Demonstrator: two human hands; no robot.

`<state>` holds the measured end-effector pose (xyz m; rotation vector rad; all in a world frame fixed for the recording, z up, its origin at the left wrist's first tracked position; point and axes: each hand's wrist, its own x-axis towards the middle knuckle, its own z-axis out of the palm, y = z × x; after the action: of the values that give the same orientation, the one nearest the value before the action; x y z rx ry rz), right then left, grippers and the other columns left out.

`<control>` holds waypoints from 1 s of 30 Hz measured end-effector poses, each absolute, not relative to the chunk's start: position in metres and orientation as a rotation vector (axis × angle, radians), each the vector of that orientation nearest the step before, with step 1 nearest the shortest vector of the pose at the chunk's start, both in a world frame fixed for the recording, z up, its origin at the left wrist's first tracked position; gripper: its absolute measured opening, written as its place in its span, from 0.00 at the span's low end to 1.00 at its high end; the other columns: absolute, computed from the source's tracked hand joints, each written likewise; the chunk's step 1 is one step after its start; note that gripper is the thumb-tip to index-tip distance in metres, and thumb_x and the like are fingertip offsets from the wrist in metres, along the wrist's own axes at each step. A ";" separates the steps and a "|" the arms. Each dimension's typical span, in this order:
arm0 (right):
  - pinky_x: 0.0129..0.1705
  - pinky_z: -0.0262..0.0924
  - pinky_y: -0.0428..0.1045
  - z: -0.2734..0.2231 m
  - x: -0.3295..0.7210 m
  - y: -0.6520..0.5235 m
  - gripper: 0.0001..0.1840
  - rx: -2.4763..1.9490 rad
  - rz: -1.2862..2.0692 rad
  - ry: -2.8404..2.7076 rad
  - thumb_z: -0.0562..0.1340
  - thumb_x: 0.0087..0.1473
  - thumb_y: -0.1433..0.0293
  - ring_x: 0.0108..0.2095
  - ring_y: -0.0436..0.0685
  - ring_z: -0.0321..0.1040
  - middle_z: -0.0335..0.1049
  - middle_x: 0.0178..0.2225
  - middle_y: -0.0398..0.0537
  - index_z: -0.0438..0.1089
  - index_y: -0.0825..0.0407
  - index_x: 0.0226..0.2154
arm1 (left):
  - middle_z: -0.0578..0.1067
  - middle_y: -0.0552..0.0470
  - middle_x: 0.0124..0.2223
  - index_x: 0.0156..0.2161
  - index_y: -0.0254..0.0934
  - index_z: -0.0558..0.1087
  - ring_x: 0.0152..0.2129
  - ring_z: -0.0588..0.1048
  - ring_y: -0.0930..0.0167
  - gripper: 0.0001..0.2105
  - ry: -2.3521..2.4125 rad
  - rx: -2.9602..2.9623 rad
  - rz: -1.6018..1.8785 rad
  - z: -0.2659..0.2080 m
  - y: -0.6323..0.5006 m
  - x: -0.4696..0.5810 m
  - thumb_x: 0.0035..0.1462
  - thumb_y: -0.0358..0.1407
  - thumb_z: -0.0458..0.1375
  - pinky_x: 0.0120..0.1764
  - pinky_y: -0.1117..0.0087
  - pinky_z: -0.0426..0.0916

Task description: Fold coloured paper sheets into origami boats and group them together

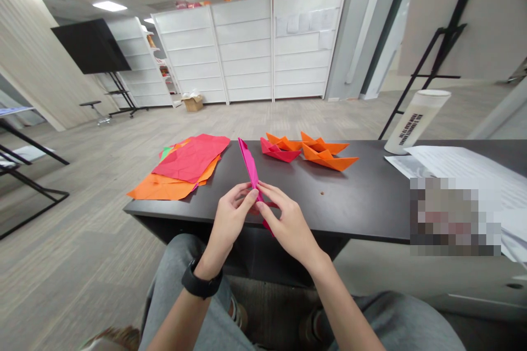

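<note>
Left hand (234, 209) and right hand (287, 218), fingertip grip on slim, folded magenta paper (249, 164)

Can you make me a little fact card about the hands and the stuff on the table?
Left hand: fingers on the pink paper
Right hand: holding the same paper
Pink paper: folded long and narrow
Table: dark
Left side: loose sheets, red on top, orange underneath
Beyond the hands: folded boats, one reddish, the others orange
Right side: white container and printed pages
</note>
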<state>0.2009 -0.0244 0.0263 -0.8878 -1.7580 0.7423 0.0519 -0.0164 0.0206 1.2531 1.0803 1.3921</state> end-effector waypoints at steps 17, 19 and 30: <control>0.60 0.62 0.57 0.016 0.199 -0.014 0.17 -0.883 0.745 -1.742 0.55 0.65 0.69 0.55 0.58 0.69 0.73 0.53 0.50 0.75 0.44 0.51 | 0.80 0.49 0.34 0.45 0.32 0.75 0.24 0.77 0.72 0.18 1.118 1.271 1.405 0.014 -0.009 0.050 0.55 0.44 0.64 0.29 0.72 0.74; 0.58 0.64 0.56 0.014 0.200 -0.013 0.16 -0.922 0.678 -1.752 0.55 0.65 0.70 0.53 0.59 0.71 0.74 0.51 0.50 0.74 0.46 0.50 | 0.79 0.50 0.33 0.44 0.33 0.74 0.23 0.77 0.72 0.15 1.143 1.287 1.407 0.013 -0.009 0.050 0.56 0.42 0.62 0.29 0.72 0.74; 0.40 0.69 0.54 0.015 0.211 -0.013 0.25 -1.224 0.349 -1.508 0.57 0.55 0.74 0.33 0.58 0.72 0.73 0.36 0.49 0.62 0.51 0.57 | 0.70 0.60 0.24 0.43 0.38 0.71 0.21 0.73 0.72 0.12 1.631 1.657 1.477 0.029 -0.024 0.053 0.52 0.28 0.58 0.29 0.73 0.65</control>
<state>0.2106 -0.0130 0.0149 -1.2237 -1.5085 0.3490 0.0533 -0.0244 0.0286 1.6571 1.6313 1.4772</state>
